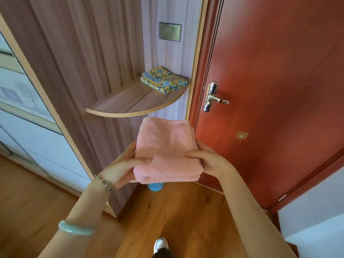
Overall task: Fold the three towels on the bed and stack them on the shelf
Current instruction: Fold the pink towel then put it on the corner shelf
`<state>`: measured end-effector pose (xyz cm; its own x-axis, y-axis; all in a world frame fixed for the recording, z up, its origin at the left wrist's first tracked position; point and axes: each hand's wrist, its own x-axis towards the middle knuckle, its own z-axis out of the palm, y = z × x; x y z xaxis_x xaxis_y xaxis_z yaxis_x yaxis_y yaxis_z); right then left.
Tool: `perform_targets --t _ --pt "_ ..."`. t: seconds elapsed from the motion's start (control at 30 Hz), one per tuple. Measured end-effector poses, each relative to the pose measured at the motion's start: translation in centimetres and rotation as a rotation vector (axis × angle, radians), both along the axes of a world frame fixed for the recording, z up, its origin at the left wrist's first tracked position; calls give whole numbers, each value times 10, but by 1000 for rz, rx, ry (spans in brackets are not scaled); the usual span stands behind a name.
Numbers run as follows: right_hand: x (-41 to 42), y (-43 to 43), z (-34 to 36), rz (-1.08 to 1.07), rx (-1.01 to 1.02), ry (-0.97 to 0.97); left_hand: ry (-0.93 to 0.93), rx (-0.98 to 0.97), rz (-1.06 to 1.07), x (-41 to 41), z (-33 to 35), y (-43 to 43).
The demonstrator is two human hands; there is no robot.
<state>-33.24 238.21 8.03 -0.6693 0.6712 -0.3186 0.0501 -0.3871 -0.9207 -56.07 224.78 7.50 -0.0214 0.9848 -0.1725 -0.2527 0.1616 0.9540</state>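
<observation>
Beside a red door (270,71), a curved wooden shelf (130,103) carries one folded blue-and-yellow towel (164,80), while below it the left hand (121,168) and right hand (208,159) grip a folded pink towel (165,149) by its sides.

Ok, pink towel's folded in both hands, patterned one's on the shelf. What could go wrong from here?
The left hand and right hand grip the pink towel only at its sides, so folds might sag open. The patterned towel sits near the shelf edge; an off-centre stack could slide off.
</observation>
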Motion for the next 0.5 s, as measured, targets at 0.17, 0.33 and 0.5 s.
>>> perform_targets --t 0.17,0.33,0.5 --pt "-70 97 31 70 72 38 26 100 93 -58 31 75" --pt "-146 170 56 183 144 64 22 87 193 -115 50 131" --pt "-226 210 54 124 181 12 16 35 551 -156 53 156"
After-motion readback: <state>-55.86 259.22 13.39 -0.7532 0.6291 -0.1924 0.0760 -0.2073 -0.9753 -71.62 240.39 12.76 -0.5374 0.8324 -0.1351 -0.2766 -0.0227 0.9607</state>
